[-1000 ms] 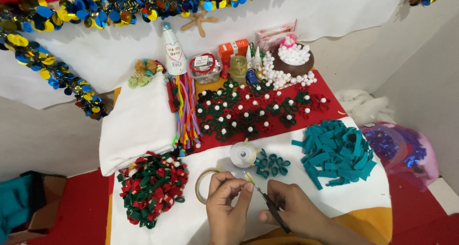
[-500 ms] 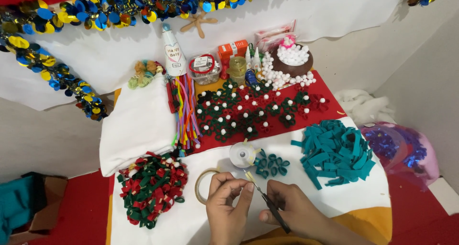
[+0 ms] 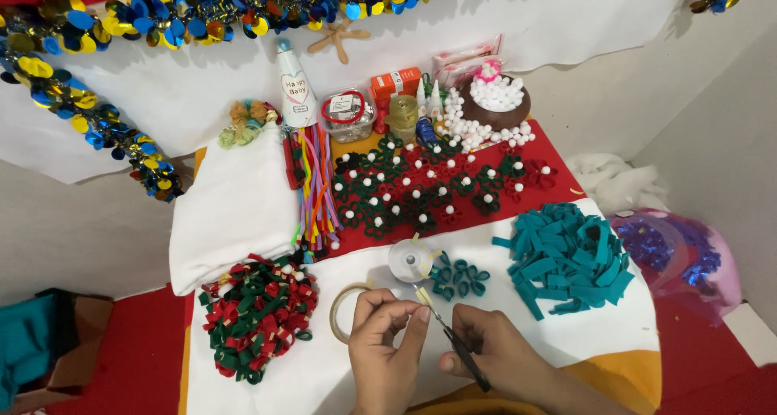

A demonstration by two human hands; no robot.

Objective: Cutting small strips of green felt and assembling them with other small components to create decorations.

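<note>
My left hand (image 3: 387, 346) pinches a small pale strip of tape (image 3: 422, 296) between thumb and fingers near the table's front edge. My right hand (image 3: 502, 358) holds black-handled scissors (image 3: 455, 344) whose blades point up to that strip. Just beyond the hands sit a clear tape roll (image 3: 409, 259), a ring of tan tape (image 3: 343, 311) and a few folded teal felt loops (image 3: 460, 277).
A heap of red and green felt loops (image 3: 259, 311) lies at front left, and a pile of teal felt strips (image 3: 566, 257) at right. Finished green and red felt flowers with white pompoms (image 3: 429, 184) cover the red cloth. Folded white cloth (image 3: 235, 204), pipe cleaners (image 3: 314, 188), a bowl of pompoms (image 3: 498, 99) and small containers stand behind.
</note>
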